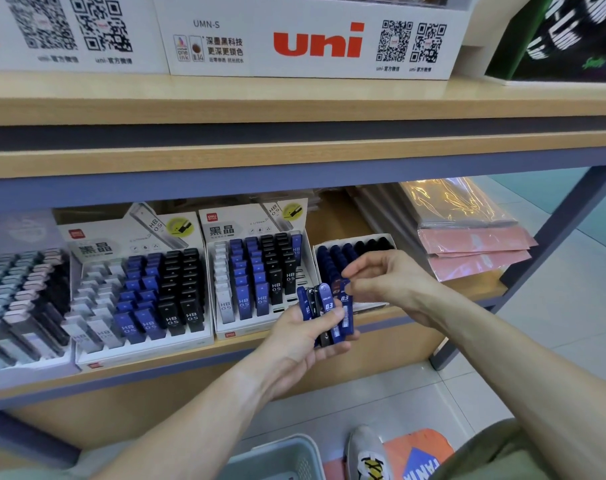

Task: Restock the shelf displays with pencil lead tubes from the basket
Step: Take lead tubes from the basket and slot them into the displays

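My left hand (303, 336) grips a bunch of several blue pencil lead tubes (329, 311) in front of the shelf edge. My right hand (386, 277) pinches the top of one blue tube (345, 306) at the right side of that bunch. Just behind my hands stands a small white display box (388, 239) holding rows of dark blue and black tubes. To its left a stepped display (260, 268) shows white, blue and black HB 0.5 tubes, with empty slots on its right side. The grey basket (280, 457) stands on the floor below.
Two more stepped lead displays, the nearer one (138, 289) and a pale one (20, 292), fill the shelf at left. Pink wrapped packs (474, 247) lie at the shelf's right end. The upper shelf carries white uni boxes (315, 39). A shoe (367, 452) stands beside the basket.
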The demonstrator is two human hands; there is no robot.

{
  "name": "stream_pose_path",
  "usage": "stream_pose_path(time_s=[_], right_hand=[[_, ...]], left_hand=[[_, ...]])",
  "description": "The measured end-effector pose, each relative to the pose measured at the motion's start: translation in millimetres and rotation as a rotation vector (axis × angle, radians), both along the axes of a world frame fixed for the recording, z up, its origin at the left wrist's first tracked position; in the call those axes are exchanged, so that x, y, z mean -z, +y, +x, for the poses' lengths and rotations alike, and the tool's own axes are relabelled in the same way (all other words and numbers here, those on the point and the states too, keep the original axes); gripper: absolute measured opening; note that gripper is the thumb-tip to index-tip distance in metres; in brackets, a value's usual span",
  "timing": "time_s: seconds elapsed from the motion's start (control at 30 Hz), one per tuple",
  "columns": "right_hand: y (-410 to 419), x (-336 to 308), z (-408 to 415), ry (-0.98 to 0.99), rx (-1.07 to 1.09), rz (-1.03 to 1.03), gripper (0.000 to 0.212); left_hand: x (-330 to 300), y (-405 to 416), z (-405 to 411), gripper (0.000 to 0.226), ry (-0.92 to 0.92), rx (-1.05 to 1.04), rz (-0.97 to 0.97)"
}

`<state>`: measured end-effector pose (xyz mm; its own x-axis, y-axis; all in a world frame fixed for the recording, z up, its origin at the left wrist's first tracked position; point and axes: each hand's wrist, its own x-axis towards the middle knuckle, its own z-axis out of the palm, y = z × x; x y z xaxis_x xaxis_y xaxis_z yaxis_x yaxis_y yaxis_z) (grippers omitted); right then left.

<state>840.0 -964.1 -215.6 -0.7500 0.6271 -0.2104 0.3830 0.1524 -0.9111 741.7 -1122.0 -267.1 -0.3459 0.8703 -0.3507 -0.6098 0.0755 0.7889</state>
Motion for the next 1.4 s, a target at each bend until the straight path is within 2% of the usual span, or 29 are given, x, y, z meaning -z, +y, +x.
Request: stream_pose_path(time_s=[0.17, 0.3, 0.4, 0.53, 0.8, 0.93, 1.07, 1.23, 1.33, 1.4], right_hand=[[-0.7, -4.6, -0.8, 0.044, 0.026, 0.027, 0.021], [8.1, 1.0, -0.7, 0.063, 0.021, 0.352, 0.018], [7.3, 7.5, -3.9, 0.04, -0.069, 0.561, 0.017], [4.7, 11.8, -7.6, -0.009, -0.188, 0.702, 0.026], [6.0, 13.4, -10.0, -0.055, -0.24, 0.74, 0.025], [7.9, 20.8, -10.1, -0.082, -0.228, 0.743, 0.02], [8.1, 32.7, -16.0, -0.064, -0.17, 0.894, 0.018], [10.1, 33.2, -17.5, -0.093, -0.176, 0.924, 0.021], [13.6, 26.6, -13.7, -0.1, -0.134, 0.877, 0.023], [11.7, 17.8, -10.5, -0.052, -0.037, 0.756, 0.018]], left_hand=[[2.8, 0.8, -2.6, 0.024, -0.009, -0.057, -0.049], [9.1, -0.6, -7.6, 0.028, -0.012, -0.126, -0.133], [10.6, -1.6, -10.3, 0.024, -0.008, -0.122, -0.151], [10.7, -0.5, -10.7, 0.027, -0.03, -0.115, -0.164], [10.3, -2.0, -13.9, 0.028, -0.137, -0.116, -0.142], [8.3, -1.9, -12.7, 0.025, -0.128, -0.096, -0.115], [7.2, -2.9, -10.6, 0.026, -0.105, -0.054, -0.077], [5.9, -6.0, -8.2, 0.028, -0.09, -0.025, -0.039], [4.5, -7.6, -8.3, 0.029, -0.082, -0.015, -0.027], [3.9, -8.7, -8.7, 0.03, -0.073, 0.001, -0.018]])
